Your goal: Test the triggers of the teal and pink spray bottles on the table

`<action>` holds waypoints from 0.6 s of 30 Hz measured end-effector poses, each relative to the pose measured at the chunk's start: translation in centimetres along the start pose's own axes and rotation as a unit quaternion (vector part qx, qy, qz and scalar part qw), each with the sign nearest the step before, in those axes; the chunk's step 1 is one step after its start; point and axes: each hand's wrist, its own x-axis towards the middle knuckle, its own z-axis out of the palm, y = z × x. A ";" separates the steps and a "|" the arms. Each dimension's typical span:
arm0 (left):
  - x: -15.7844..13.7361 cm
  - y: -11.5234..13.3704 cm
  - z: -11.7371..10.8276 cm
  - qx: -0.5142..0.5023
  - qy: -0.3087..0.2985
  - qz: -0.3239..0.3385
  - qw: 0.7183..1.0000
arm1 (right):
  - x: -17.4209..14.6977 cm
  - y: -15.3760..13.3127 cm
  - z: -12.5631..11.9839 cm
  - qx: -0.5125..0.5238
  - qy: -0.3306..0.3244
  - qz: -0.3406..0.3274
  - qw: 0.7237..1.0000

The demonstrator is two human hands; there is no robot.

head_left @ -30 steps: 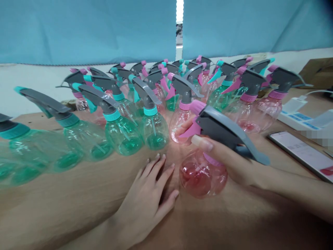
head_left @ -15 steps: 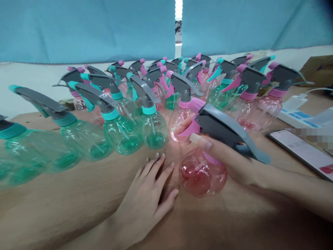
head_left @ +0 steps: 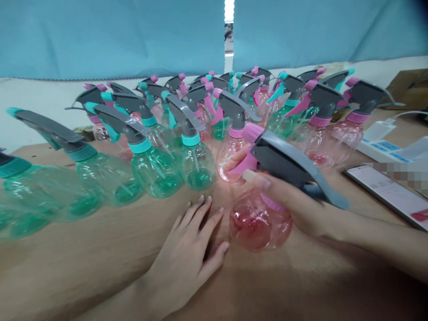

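A blue curtain (head_left: 110,40) fills the top of the frame, parted in the middle by a narrow bright slit. Below it, the brown worktop (head_left: 96,254) spreads across the lower frame, with a strip of white wall (head_left: 20,100) between the two at the left. A crowd of see-through spray bottles with grey heads stands across the middle of the frame; pink and green ones mix towards the back, while green spray bottles (head_left: 157,169) line up from the left edge to the centre. The nearest pink spray bottle (head_left: 261,227) is on the worktop just right of centre, in front of the others, its nozzle towards the upper left. The right hand (head_left: 301,207) has its grip closed around the neck of that bottle, the thumb across the near side and a finger at the pink trigger (head_left: 242,166). The left hand (head_left: 187,249), lower centre, rests palm down on the worktop, its grip wide and its fingers loosely spread, near the same bottle. A cardboard box (head_left: 406,87) sits at the upper right, a phone (head_left: 389,189) with its screen lit at the right edge, a white power strip (head_left: 384,149) behind it, and a white plug (head_left: 379,130) on the strip.
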 end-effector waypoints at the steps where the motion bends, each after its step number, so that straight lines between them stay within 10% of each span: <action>1: 0.0 0.0 0.0 -0.002 0.000 0.000 1.000 | 0.0 0.0 0.0 0.002 0.008 0.002 1.000; 18: 0.1 0.0 -0.1 -0.009 0.008 -0.004 1.000 | -0.1 0.6 0.3 0.044 -0.007 0.052 0.998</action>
